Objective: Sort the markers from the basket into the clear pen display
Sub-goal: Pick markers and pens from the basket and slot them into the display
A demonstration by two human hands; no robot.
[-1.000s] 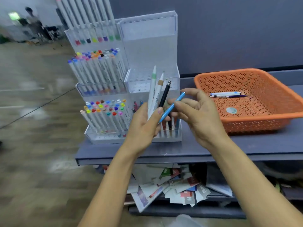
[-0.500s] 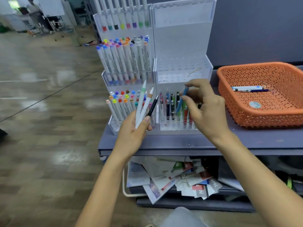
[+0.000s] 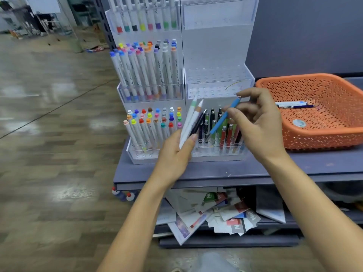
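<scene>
blue pen [image 3: 224,118] in right hand [image 3: 259,122]

"What carried everything?"

"A grey tabletop [image 3: 235,170], seen from its front edge. It stood on a wood-patterned floor [image 3: 59,163]."

"What sat directly on it?"

"Two things. The clear pen display [image 3: 216,46] stood at the left end, near the front-left corner, with its tiers stepping up towards the back. The orange basket [image 3: 322,134], perforated all over, sat to the right, just beside the display. I could not tell whether they touched."

"Was there anything underneath?"

"A lower shelf [image 3: 255,242] held a loose heap of printed papers [image 3: 225,214], some tilted over its front edge."
</scene>
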